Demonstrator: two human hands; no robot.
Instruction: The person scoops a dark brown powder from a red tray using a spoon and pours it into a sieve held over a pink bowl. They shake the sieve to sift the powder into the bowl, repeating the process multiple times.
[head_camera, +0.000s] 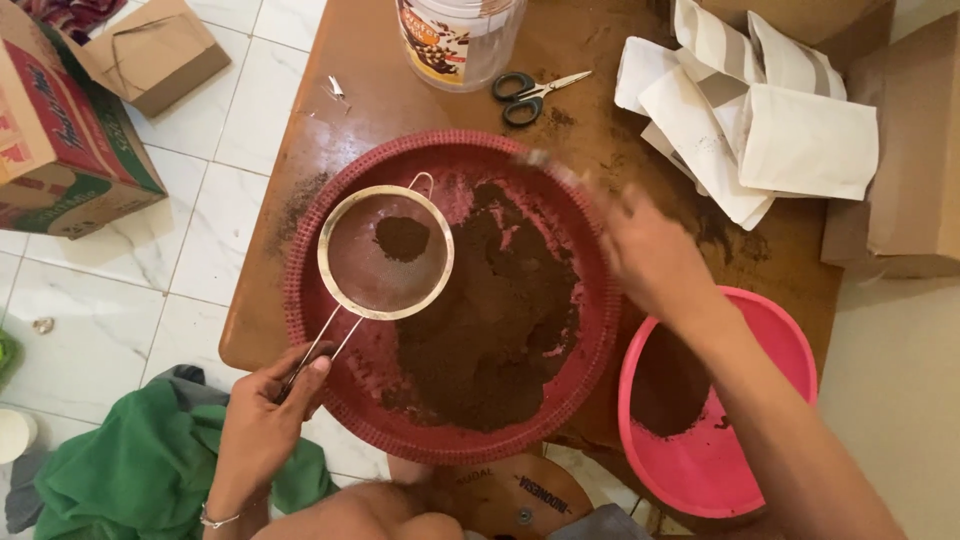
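Two bare hands are working over the round red plastic tray (330, 190) on the brown wooden bench (340, 60). Left hand (262, 420) is pinching the light, stiff metal mesh sieve (385, 252) by its thin wire handle, holding loose brown powder (402, 238); right hand (650, 255) is blurred, its grip unclear.

The left hand (262, 415) holds a round metal sieve (386, 252) by its handle above the red tray (320, 340) of brown powder (495, 320); the right hand (650, 255), blurred, holds a spoon (555, 168) beside the pink bowl (760, 440).

one sieve (385, 252), one scissors (530, 92), two basins (300, 300)
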